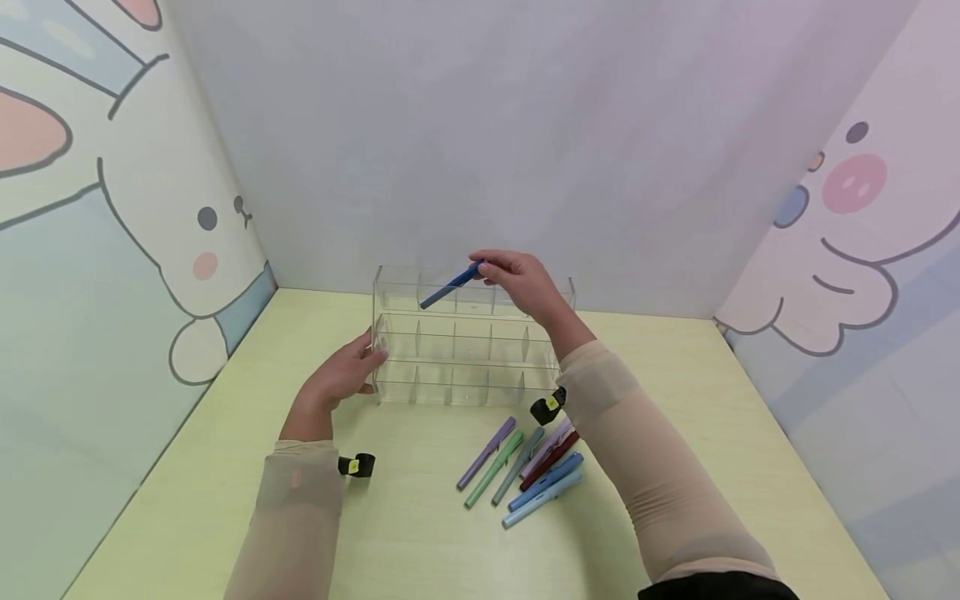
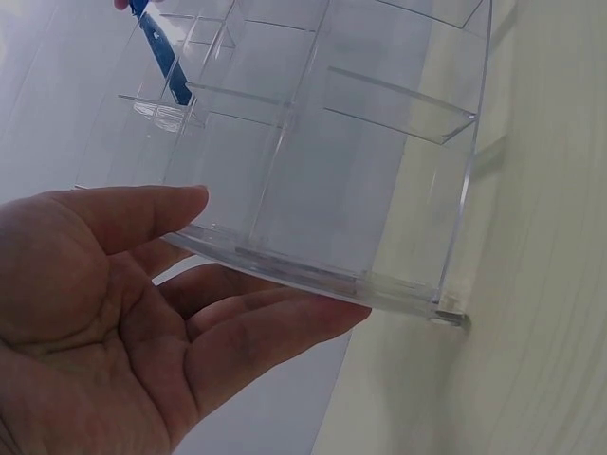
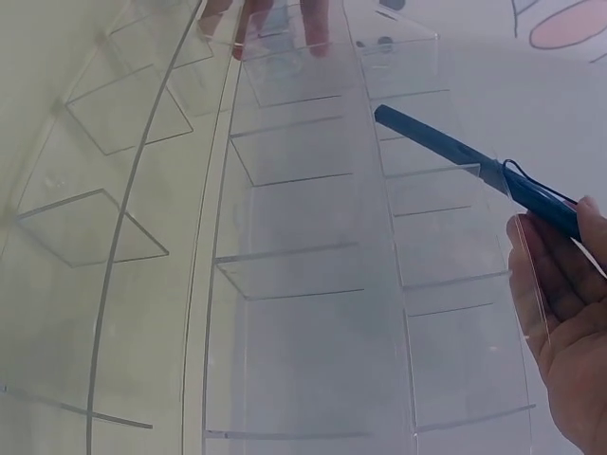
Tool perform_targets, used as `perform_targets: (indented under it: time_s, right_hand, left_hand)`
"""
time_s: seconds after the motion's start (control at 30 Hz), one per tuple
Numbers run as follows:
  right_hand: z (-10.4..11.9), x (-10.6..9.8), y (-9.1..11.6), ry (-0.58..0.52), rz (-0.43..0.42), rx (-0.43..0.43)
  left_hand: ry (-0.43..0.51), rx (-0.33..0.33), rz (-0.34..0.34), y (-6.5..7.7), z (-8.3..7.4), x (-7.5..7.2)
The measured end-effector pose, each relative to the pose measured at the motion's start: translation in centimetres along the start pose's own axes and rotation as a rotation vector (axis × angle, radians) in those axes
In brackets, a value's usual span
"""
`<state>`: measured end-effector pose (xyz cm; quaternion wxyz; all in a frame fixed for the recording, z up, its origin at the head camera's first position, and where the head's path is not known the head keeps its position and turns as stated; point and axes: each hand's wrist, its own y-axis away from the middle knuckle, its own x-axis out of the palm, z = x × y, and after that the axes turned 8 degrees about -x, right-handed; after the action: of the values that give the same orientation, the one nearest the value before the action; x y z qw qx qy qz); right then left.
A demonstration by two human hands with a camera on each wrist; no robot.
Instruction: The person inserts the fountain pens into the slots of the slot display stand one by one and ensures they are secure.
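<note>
A clear three-tier organizer with divided compartments stands on the table. At its left end my left hand grips the side wall; in the left wrist view the thumb lies on one face and the fingers on the other. My right hand pinches a blue pen near its clip end. The pen slants over the top tier, its free end pointing down and left. In the right wrist view the pen overlaps the top row's dividers, and its clip is close to the fingers.
Several capped pens lie slanted in front of the organizer, among them a purple pen, a green pen, a dark red pen and a light blue pen. A pale wall rises behind; cartoon panels flank the table.
</note>
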<state>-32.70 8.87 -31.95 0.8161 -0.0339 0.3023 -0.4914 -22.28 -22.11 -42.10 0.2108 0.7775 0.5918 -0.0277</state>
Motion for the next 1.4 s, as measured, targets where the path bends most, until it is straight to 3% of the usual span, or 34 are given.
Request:
perform_targets:
  time_s: [0.3, 0.47, 0.53, 0.7, 0.9, 1.0, 1.17, 1.3, 1.4]
  right_hand:
    - [0.0, -0.1, 0.1, 0.014, 0.01, -0.004]
    - [1.3, -0.3, 0.9, 0.057, -0.006, -0.089]
    - [2.3, -0.7, 1.7, 0.072, -0.059, -0.15]
    - [2.1, -3.0, 3.6, 0.037, -0.255, -0.342]
    - [2.5, -5.2, 8.0, -0.132, -0.429, -0.547]
    - [2.8, -5.8, 10.6, -0.194, -0.479, -0.606]
    - [1.8, -5.9, 14.1, -0.128, -0.46, -0.579]
    - [0.5, -5.8, 16.6, 0.101, -0.381, -0.45]
    - [-0.1, -5.8, 18.2, 0.293, -0.257, -0.316]
  left_hand:
    - [-0.02, 0.002, -0.004, -0.3, 0.2, -0.1]
    - [-0.026, -0.005, -0.006, -0.5, 0.1, 0.2]
    - [-0.03, -0.008, -0.007, -0.6, 0.1, 0.3]
    - [-0.038, -0.01, 0.0, -0.6, -0.3, 0.3]
    - [-0.05, -0.017, 0.0, -0.6, -0.3, -0.2]
    - [-0.058, -0.017, 0.0, -0.5, -0.1, -0.5]
    - [-0.057, -0.01, -0.006, -0.2, 0.1, -1.0]
    - [-0.052, -0.007, -0.003, 0.0, 0.3, -1.2]
    - [-0.056, -0.005, 0.0, 0.2, 0.4, -1.3]
